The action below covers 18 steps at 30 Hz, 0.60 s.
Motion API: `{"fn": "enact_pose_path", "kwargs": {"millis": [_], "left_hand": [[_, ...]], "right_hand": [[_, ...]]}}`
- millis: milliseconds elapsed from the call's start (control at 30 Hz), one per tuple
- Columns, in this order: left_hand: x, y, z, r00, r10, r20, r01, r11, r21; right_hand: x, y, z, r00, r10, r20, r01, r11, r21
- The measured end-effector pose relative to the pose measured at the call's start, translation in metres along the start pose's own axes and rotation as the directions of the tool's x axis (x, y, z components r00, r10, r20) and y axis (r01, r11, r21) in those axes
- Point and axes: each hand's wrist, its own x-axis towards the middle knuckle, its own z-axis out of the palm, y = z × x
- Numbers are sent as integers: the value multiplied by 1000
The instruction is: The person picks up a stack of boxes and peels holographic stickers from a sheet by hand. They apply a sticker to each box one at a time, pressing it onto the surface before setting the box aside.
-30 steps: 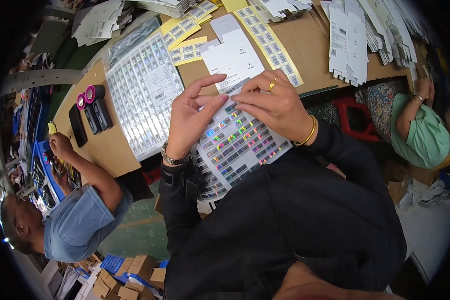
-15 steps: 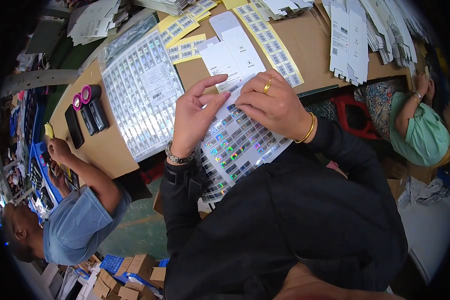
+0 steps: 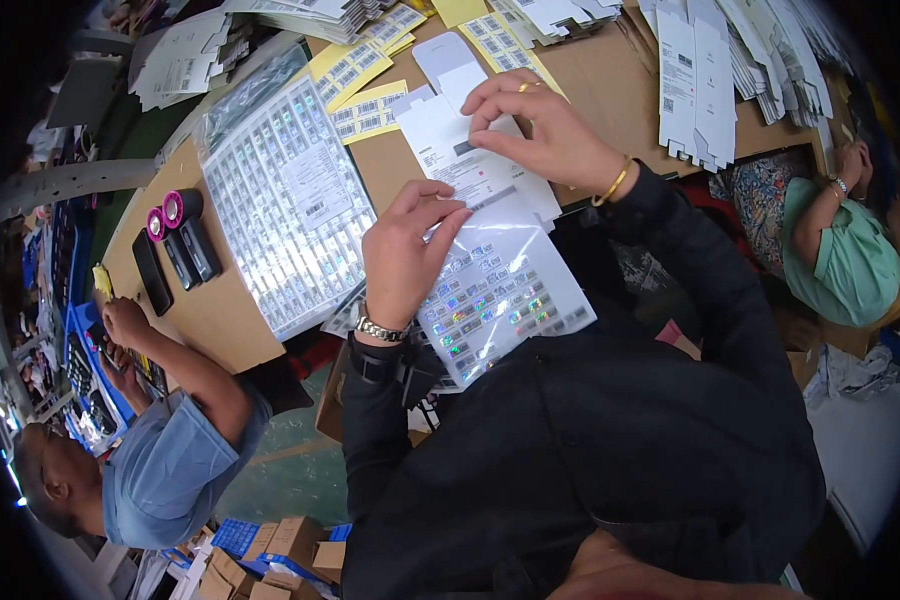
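Observation:
My left hand pinches the upper left edge of a sheet of shiny holographic stickers. The sheet slopes down from the table edge against my dark clothing. Farther up, my right hand has thumb and fingertips closed on a small dark sticker. That sticker is at the printed face of a flat white carton; whether it touches the carton I cannot tell. The carton lies unfolded on the table, its lower part partly under the sheet and its right part under my right hand.
Beside the left hand lies a large sheet of silvery stickers. Yellow-backed barcode labels and stacks of flat cartons lie around. Pink-rimmed rolls and a black phone sit left. One person works at left, another at right.
My right hand has moved up from the sticker sheet to the carton, carrying a small dark sticker. My left hand and the sheet have shifted slightly down, and the sheet lies at a different angle.

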Motion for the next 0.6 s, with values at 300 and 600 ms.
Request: {"fn": "enact_pose_path", "kwargs": {"millis": [300, 600], "left_hand": [[9, -7, 10, 986, 110, -127, -77, 968, 240], [12, -9, 12, 991, 79, -106, -53, 972, 231]], "right_hand": [[12, 40, 31, 989, 134, 61, -129, 988, -79], [14, 43, 31, 975, 192, 113, -181, 978, -102]]}}
